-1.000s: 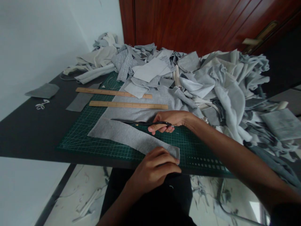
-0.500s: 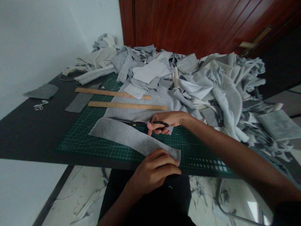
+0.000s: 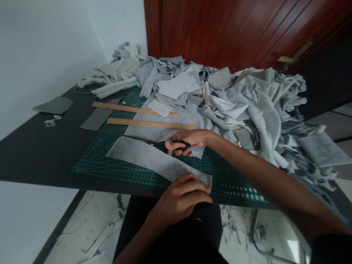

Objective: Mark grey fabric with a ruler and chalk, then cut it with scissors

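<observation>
My right hand [image 3: 192, 138] is closed around the black handles of a pair of scissors [image 3: 157, 143], whose blades point left. The blades lie along the gap between a long grey fabric strip [image 3: 145, 154] and a larger grey cloth [image 3: 139, 129]; at the blade tips the two pieces meet. Along the table's front edge, my left hand [image 3: 183, 196] grips the strip's right end, with its fingertips bent over that corner. The strip slants across a green cutting mat [image 3: 93, 161].
Two wooden rulers [image 3: 151, 124] lie across the larger cloth. Behind them a heap of grey and white fabric scraps [image 3: 247, 95] stretches along the door [image 3: 220, 33]. Flat grey pieces [image 3: 55, 105] and a small white cord [image 3: 52, 121] rest on the dark table's left side.
The scissors and my right hand have moved left along the strip, and the cut gap reaches further toward its left end. My left hand keeps its place on the strip's right end.
</observation>
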Tool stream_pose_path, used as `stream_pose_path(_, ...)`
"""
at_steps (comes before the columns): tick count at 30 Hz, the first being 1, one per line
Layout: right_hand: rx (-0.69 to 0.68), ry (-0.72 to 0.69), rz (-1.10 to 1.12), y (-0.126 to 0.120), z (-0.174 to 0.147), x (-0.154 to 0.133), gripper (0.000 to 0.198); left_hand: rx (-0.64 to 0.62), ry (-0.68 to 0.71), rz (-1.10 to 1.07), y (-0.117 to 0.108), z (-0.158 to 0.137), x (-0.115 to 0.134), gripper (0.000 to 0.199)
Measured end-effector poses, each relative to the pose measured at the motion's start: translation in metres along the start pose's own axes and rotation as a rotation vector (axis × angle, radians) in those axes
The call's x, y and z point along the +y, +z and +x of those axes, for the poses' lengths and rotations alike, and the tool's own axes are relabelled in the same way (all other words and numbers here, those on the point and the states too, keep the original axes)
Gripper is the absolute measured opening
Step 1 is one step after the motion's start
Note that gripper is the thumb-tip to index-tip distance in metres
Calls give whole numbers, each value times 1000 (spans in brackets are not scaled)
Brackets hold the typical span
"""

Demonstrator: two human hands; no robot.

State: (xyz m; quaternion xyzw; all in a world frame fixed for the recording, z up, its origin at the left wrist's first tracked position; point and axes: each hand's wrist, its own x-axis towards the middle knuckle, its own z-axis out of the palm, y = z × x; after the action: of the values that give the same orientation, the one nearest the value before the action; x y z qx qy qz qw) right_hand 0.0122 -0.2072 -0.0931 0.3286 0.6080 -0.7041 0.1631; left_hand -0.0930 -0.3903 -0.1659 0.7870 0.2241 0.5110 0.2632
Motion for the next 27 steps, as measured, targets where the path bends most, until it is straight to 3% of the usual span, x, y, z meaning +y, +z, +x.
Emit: stream_pose_path(27,-36,-119,77,14,20,-4,60,17,18,-18,-1,3,1,22)
